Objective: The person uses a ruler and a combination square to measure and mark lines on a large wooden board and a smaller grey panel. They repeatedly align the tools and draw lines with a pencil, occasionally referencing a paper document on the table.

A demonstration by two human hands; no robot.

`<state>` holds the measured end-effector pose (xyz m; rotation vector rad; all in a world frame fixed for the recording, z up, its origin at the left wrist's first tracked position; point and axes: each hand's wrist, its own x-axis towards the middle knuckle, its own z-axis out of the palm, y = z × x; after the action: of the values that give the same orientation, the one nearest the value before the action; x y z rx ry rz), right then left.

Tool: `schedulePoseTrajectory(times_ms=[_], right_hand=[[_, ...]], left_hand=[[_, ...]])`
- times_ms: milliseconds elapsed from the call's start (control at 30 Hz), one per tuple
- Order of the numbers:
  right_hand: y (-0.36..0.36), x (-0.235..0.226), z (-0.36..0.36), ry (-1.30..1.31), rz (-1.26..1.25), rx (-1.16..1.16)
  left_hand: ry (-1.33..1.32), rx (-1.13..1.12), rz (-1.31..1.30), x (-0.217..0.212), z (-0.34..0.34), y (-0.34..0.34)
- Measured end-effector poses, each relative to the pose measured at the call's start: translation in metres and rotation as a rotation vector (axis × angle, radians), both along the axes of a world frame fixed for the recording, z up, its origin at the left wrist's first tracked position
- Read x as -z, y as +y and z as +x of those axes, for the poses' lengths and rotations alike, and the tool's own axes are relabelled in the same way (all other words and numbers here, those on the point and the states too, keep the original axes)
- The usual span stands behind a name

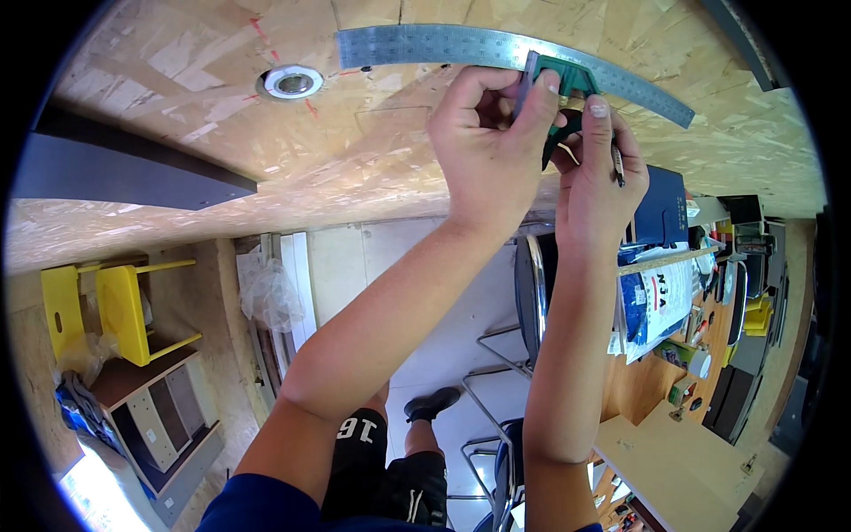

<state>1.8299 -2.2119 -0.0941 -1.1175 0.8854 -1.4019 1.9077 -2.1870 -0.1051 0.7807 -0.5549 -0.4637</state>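
My L hand (pixel 487 146) pinches the green tool (pixel 578 78) at the steel ruler's (pixel 425 45) edge, just beyond my fingers; R hand (pixel 596 177) curls round a pen-like stick (pixel 618 166), can't tell abt more. Best keep ruler flat vs. board (pixel 381 106), tool snug.

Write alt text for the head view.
A left hand holds a green tool at the edge of a steel ruler on chipboard; the right hand, close beside, has a slim pen-like thing in its fingers. Below are yellow stools at left, and chairs and a cluttered desk toward the right.
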Motion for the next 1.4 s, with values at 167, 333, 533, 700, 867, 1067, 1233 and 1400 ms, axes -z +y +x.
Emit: schedulePoseTrajectory(times_ms=[167,333,533,700,867,1067,1233,1400], right_hand=[[0.0006,-0.0012,0.0007,-0.004,0.004,-0.010],[0.0018,-0.0023,0.0012,0.007,0.010,-0.006],[0.0023,-0.0027,0.0000,0.015,0.008,-0.010],[0.0025,-0.0038,0.0009,0.019,0.009,-0.011],[0.0013,-0.0032,-0.0003,0.027,0.009,-0.010],[0.0012,-0.0018,0.0000,0.018,0.021,-0.004],[0.0022,-0.0036,0.0008,0.000,0.025,-0.008],[0.0036,-0.0067,0.0008,0.003,0.053,-0.021]], left_hand=[[-0.009,0.004,0.007,-0.0004,0.0011,0.0012],[-0.001,0.003,0.000,0.0008,0.0016,0.0001],[-0.007,0.006,-0.008,0.0004,0.0016,0.0006],[-0.024,-0.002,0.017,0.0011,0.0022,0.0008],[-0.012,0.001,0.028,-0.0008,0.0008,0.0009],[0.010,0.001,0.033,-0.0013,0.0004,0.0014],[0.021,-0.014,0.031,0.0015,0.0003,-0.0012],[0.002,-0.011,0.004,0.0018,0.0008,-0.0015]])
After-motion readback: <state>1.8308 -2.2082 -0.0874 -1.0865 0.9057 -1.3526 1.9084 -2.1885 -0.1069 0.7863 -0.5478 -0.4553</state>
